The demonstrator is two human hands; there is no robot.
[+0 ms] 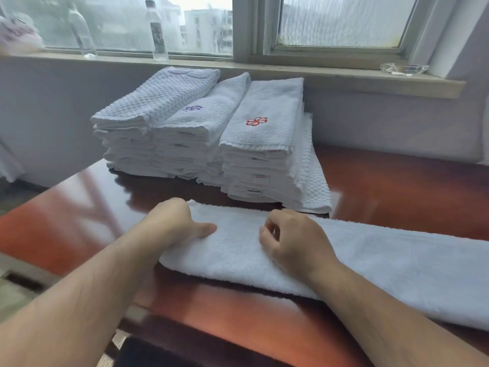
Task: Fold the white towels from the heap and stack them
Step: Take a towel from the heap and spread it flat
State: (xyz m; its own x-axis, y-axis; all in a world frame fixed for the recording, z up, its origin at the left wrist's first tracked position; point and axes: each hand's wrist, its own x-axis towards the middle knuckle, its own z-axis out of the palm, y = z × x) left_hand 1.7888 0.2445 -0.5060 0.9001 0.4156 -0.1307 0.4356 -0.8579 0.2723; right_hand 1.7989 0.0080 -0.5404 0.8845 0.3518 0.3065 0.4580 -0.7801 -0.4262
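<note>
White towel (397,260) lies as a long strip by the desk (397,186) near edge, before the stacks (185,154). Left hand (172,221) grips its end; right hand (293,239) is curled on top, and I cannot tell if it pinches. Best carry that end over squarely, with the edges matched.

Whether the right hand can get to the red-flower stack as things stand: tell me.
Probably yes. The right hand sits curled on the towel, the red-flower stack stands just beyond it on the table, and nothing lies between them.

fluffy terry cloth towel (370,260), glossy polished wooden table (397,186)
</note>
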